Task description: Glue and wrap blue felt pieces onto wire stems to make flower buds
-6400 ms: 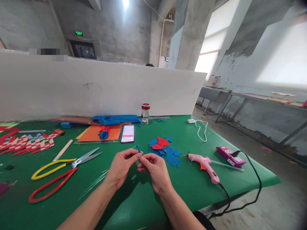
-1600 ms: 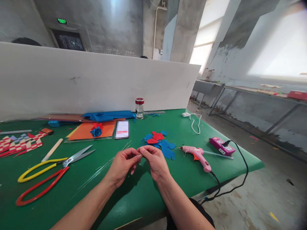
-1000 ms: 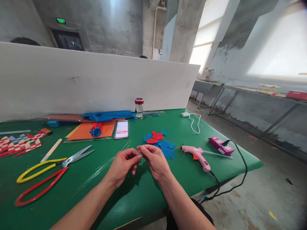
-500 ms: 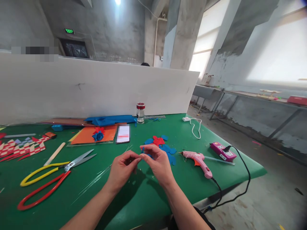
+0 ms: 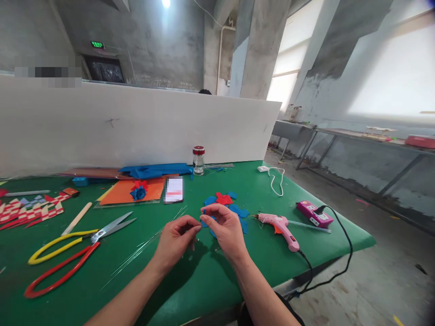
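Observation:
My left hand point(image 5: 176, 239) and my right hand point(image 5: 226, 228) meet fingertip to fingertip just above the green table point(image 5: 190, 290). Both pinch a small blue piece point(image 5: 203, 222); most of it is hidden by the fingers. Right behind my right hand lies a pile of blue felt cut-outs point(image 5: 238, 211) with a red cut-out point(image 5: 223, 198) on top. Thin metal wires point(image 5: 146, 246) lie on the table left of my left hand.
Yellow-and-red-handled scissors point(image 5: 64, 253) and a wooden stick point(image 5: 78, 218) lie at left. At right are a pink glue gun point(image 5: 280, 225) with a black cord and a purple box point(image 5: 314, 214). A phone point(image 5: 174, 189), an orange sheet point(image 5: 125, 192), a jar point(image 5: 198, 160) and a white partition point(image 5: 136, 122) stand behind.
The hands stay together at the same spot, with only small finger shifts. My right hand's fingertips have lifted slightly above the left's. The camera has tilted a little.

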A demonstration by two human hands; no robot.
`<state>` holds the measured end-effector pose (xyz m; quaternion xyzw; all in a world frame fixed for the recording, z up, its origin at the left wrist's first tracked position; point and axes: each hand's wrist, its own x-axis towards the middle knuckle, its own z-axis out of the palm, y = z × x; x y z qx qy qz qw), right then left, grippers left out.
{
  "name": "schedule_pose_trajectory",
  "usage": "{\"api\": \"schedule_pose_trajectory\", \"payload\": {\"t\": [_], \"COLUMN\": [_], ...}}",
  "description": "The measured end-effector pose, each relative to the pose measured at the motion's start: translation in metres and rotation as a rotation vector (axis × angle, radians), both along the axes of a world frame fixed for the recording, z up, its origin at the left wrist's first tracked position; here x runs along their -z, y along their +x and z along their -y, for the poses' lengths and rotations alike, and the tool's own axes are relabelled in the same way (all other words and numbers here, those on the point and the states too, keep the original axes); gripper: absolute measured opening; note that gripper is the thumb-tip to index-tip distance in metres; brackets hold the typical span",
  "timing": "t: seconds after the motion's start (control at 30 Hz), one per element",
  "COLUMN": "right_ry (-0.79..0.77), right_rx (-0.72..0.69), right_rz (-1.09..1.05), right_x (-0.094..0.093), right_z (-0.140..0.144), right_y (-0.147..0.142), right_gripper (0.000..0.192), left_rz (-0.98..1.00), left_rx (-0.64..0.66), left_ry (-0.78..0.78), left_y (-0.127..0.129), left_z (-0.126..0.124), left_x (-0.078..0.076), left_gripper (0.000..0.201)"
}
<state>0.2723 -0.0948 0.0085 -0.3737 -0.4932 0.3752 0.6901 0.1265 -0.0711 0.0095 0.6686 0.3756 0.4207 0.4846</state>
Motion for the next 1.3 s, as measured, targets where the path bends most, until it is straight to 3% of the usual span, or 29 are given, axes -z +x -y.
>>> {"api": "schedule_pose_trajectory", "payload": {"t": [0.27,0.53,0.8,1.0,1.07,1.13,1.2,1.3], "right_ry": [0.015,-0.018,0.004,-0.045,-0.067,-0.126,-0.197,-0.233], "right_rx": [0.083,0.03,0.148,0.176,0.094,-0.067,-0.181,-0.189], "right_rz": [0.033,-0.041,0.102,-0.126,-0.095,-0.047,-0.019,0.004], "right_x": [0.002,-0.0017,-0.0012,0.0011,0.0022,0.0029,0.0024,0.0001], "right_z": [-0.0006,-0.0016,-0.0007,-0.0036,-0.0039,-0.0031,-0.0015,0.0004], "right_y": [-0.0005,0.0044,0.0055,0.0077,0.0091,0.0088,0.0064,0.0015], "right_gripper": [0.01,0.019,0.014,0.023,0.021,0.034,0.034,0.026], "left_rz": [0.005,-0.009,-0.025,-0.02,-0.016,-0.008,-0.001,-0.008], "left_rx": [0.032,-0.001,0.006,-0.029,-0.029,-0.022,-0.01,-0.005], "left_ry": [-0.04,-0.048,-0.054,-0.065,-0.076,-0.082,-0.081,-0.065], "left_y": [0.0007,0.0023,0.0016,0.0024,0.0026,0.0025,0.0022,0.0015], "left_z": [0.0017,0.0031,0.0014,0.0028,0.0032,0.0029,0.002,0.0005], "left_x": [-0.0001,-0.0025,0.0,-0.0025,-0.0029,-0.0025,-0.0012,0.001], "left_gripper": [0.026,0.025,0.026,0.024,0.024,0.025,0.027,0.03]}}
